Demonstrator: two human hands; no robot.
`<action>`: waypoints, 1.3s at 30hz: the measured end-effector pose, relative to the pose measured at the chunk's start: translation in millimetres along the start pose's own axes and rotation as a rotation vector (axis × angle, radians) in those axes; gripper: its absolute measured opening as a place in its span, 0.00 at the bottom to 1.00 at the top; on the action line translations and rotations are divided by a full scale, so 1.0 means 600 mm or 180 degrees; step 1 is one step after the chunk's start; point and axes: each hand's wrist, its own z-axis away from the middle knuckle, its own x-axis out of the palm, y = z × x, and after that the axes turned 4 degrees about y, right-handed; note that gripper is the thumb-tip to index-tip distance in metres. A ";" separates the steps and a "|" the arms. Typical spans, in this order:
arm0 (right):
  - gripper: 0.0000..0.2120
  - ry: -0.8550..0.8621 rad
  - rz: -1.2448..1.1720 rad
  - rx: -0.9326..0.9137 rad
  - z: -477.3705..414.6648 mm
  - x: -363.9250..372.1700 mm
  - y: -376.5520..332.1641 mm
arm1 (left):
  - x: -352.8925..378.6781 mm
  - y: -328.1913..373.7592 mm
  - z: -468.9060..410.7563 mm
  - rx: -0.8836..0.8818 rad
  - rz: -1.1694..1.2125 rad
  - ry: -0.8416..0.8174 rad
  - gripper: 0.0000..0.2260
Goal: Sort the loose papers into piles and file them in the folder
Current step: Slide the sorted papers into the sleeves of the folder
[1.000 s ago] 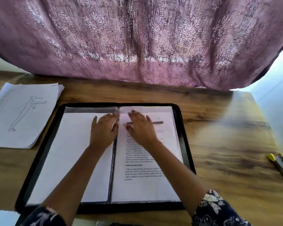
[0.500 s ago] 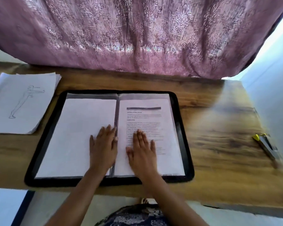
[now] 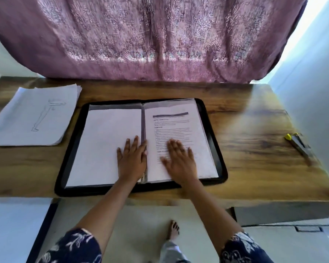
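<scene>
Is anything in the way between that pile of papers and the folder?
No. Only a strip of bare table lies between the pile and the folder. The left grip and right grip lie flat on its open pages.

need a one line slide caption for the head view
Left hand and right hand lie flat on facing pages of the open black folder; a paper pile lies beside it.
</scene>
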 end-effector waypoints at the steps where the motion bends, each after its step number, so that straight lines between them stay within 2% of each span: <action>1: 0.40 0.0070 -0.0009 0.0184 0.003 -0.005 0.031 | -0.002 0.000 0.000 -0.0018 0.0012 0.0002 0.21; 2: 0.41 0.0124 0.0004 0.0381 0.009 -0.010 0.064 | -0.002 -0.001 0.000 -0.0040 0.0034 -0.0020 0.21; 4: 0.36 0.0008 0.0090 0.0773 0.017 -0.026 0.109 | -0.006 0.003 0.000 -0.0036 0.0018 -0.0062 0.21; 7: 0.36 0.0140 0.0149 0.1161 -0.032 -0.041 0.088 | -0.016 0.006 -0.011 -0.0173 0.0084 0.0092 0.19; 8: 0.36 0.0298 0.0071 0.1097 -0.064 -0.043 0.069 | -0.023 0.010 -0.026 -0.0236 0.0108 0.0183 0.17; 10: 0.34 0.0390 -0.0023 0.0540 -0.132 -0.043 0.033 | -0.035 0.017 -0.068 -0.0314 0.0031 0.0314 0.13; 12: 0.31 0.0087 0.0110 -0.0188 -0.199 -0.042 0.005 | -0.043 0.017 -0.126 -0.0333 0.0003 0.0256 0.13; 15: 0.30 -0.0117 0.0224 -0.0502 -0.269 -0.040 0.018 | -0.028 0.003 -0.184 -0.0174 -0.0009 0.0134 0.15; 20: 0.33 0.0113 0.0014 0.0194 -0.318 -0.048 0.105 | 0.001 -0.008 -0.193 0.0005 -0.0294 0.0692 0.14; 26: 0.32 0.0312 -0.0316 0.0661 -0.255 -0.061 0.161 | 0.012 -0.015 -0.194 0.0035 -0.0243 0.0800 0.14; 30: 0.23 0.0830 -0.0557 0.0614 -0.155 -0.061 0.177 | 0.016 -0.016 -0.193 0.0015 -0.0185 0.0836 0.14; 33: 0.19 0.0785 -0.0890 0.0677 -0.129 -0.077 0.175 | 0.020 -0.018 -0.195 0.0024 -0.0189 0.0819 0.15; 37: 0.14 0.0699 -0.1732 0.1299 -0.122 -0.104 0.170 | 0.023 -0.026 -0.195 0.0018 -0.0109 0.0843 0.14; 39: 0.10 0.0637 -0.1808 0.1475 -0.126 -0.112 0.175 | 0.021 -0.026 -0.196 0.0008 -0.0055 0.0865 0.14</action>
